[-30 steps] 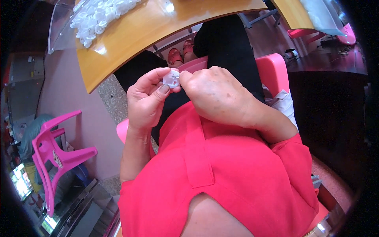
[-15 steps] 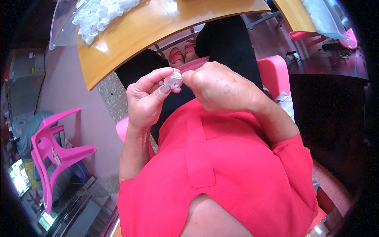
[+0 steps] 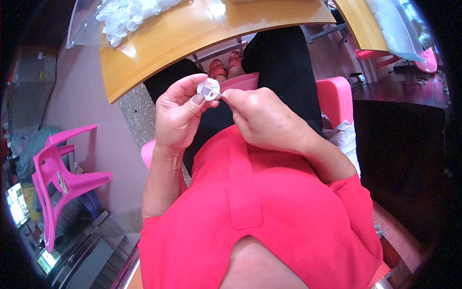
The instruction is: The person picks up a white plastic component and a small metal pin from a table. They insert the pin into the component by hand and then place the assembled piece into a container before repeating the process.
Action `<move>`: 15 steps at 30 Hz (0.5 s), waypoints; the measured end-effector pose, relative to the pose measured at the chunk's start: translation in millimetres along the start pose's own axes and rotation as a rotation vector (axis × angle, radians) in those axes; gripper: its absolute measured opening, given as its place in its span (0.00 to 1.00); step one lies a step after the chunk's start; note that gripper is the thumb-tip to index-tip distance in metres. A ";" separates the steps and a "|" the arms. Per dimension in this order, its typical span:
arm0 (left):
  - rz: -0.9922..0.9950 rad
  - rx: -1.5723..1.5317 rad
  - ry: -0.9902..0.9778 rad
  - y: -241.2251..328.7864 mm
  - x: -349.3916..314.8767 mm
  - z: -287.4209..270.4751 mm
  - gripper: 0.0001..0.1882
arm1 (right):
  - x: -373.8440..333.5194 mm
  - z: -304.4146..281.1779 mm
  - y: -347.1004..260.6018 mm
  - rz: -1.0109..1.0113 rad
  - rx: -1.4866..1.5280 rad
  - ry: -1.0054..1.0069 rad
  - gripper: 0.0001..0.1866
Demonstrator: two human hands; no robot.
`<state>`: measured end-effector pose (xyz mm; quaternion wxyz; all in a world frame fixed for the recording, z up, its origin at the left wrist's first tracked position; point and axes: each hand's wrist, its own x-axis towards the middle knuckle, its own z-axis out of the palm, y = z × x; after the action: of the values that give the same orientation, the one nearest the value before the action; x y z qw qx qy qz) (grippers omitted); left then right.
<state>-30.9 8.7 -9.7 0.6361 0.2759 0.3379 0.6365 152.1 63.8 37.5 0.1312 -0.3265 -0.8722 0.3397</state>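
Between the thumb and fingers of my left hand (image 3: 177, 115) is a small round white plastic disc (image 3: 207, 89), held up over my lap with its face toward me. It has a raised or cut-out shape near its middle. My right hand (image 3: 269, 118) is closed in a pinch just right of the disc. A thin pale sliver (image 3: 220, 95) runs from its fingertips to the disc's edge; its kind is too small to tell. Several similar white plastic pieces (image 3: 127, 19) lie heaped in a clear tray (image 3: 79, 29) on the wooden table (image 3: 192, 36).
The table's curved front edge lies beyond my knees. At the far right, another clear tray (image 3: 392, 33) holds whitish pieces. A pink plastic chair (image 3: 62, 180) appears tipped at the left. I sit on a pink chair (image 3: 337, 91), with white cloth (image 3: 344, 139) tied at its right side.
The disc has turned so its face shows more openly. My right hand has dropped and drawn slightly back, baring the thin sliver at its fingertips. The whole view has shifted a little.
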 end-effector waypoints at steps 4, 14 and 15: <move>0.028 -0.039 -0.007 1.8 -1.5 0.8 0.17 | -0.9 3.1 -2.1 0.002 0.261 0.058 0.05; 0.091 -0.026 0.021 1.2 -3.6 6.7 0.19 | 0.3 12.0 -1.6 0.097 0.395 0.065 0.06; 0.079 -0.037 0.015 0.8 -3.4 6.1 0.19 | 0.4 13.4 -1.1 0.095 0.392 0.062 0.06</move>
<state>-26.6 5.8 -5.0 0.6129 0.2725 0.3194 0.6694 145.2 56.7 28.5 0.2028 -0.3459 -0.7684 0.4987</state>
